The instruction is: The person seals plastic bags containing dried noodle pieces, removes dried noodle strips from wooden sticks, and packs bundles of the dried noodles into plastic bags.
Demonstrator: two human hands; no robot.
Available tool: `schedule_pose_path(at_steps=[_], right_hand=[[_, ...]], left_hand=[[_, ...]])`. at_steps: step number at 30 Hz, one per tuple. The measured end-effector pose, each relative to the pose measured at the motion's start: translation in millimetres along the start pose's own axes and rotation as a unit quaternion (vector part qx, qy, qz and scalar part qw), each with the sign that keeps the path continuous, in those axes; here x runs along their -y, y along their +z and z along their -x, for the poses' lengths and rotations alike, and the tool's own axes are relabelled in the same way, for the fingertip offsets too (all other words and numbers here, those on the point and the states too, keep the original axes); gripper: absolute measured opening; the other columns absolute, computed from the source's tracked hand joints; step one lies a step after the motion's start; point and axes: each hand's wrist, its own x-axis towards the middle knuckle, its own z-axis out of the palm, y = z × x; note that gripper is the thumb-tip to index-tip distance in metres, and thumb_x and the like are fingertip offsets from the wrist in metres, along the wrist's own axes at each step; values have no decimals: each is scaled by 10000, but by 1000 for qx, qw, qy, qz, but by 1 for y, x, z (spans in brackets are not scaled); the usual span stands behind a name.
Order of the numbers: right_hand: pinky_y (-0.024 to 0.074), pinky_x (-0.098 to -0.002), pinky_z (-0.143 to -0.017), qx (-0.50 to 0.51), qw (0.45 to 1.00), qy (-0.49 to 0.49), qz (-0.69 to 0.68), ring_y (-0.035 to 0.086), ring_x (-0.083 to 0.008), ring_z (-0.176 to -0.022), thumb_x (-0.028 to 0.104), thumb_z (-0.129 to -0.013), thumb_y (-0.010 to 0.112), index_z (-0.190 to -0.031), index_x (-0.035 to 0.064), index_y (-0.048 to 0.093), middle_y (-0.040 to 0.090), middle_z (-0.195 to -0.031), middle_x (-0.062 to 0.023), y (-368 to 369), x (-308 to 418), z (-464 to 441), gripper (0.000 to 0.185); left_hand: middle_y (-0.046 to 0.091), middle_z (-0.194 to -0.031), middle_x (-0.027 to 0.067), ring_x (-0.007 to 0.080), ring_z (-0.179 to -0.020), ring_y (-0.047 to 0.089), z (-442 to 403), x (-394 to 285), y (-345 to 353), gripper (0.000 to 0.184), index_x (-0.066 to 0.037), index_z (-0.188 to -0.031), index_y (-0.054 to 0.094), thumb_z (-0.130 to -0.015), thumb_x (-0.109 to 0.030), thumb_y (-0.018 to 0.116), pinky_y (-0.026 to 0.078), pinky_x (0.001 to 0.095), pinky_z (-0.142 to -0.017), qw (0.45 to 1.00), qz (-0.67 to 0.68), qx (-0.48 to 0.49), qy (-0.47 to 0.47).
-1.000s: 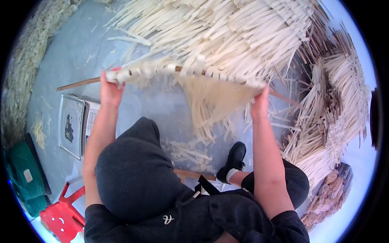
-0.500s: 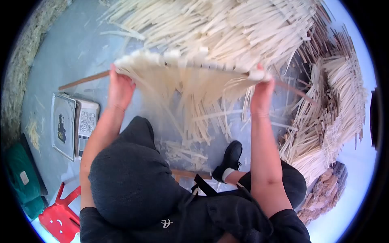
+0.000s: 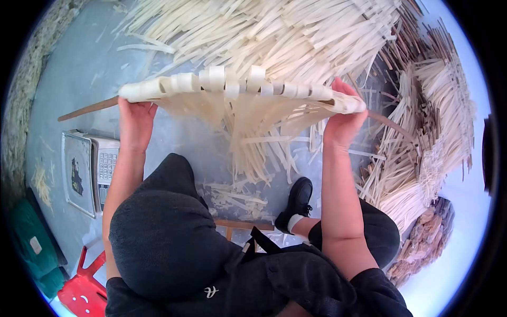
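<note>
Both our hands grasp one thin brown stick [image 3: 87, 109], the left hand [image 3: 136, 126] towards one end and the right hand [image 3: 344, 126] towards the other, fingers curled about it through the pale strips [image 3: 184, 83] looped over it. We have it raised in front of our knees, crosswise, its bare ends jutting out past each hand, while the strips' long tails hang beneath. Nearer our body, a wooden bar [image 3: 245, 225] shows just beside our black shoe [image 3: 297, 202], and loose scraps [image 3: 235, 203] litter the grey floor [image 3: 55, 150]. At our left sits a scale [image 3: 77, 173] with a keypad. Beyond the stick spreads a broad heap of similar strips [image 3: 285, 39], and more strip-covered sticks [image 3: 441, 127] are piled along our right.
</note>
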Motion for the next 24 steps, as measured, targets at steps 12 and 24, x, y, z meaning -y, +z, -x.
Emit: schedule_pose_path(at_steps=[12,24], right_hand=[[381,-360,-1026,147,988,-41,16,527,-226,-1165,535,-974,331,-1220,23,518,571,-1233,-116,21,32,-8,598],[432,-330,-966,42,938,297,171,586,-227,-1089,560,-938,452,-1259,-47,532,600,-1221,-140,-29,-80,-16,691]], left_hand=[[482,-1370,58,205,-1291,421,4,-11,27,653,-109,-1404,364,-967,-592,317,363,400,-1036,989,-43,107,91],[613,-1182,110,182,-1034,605,2,36,19,552,34,-1251,512,-939,-419,549,465,293,-882,945,-265,34,-188]])
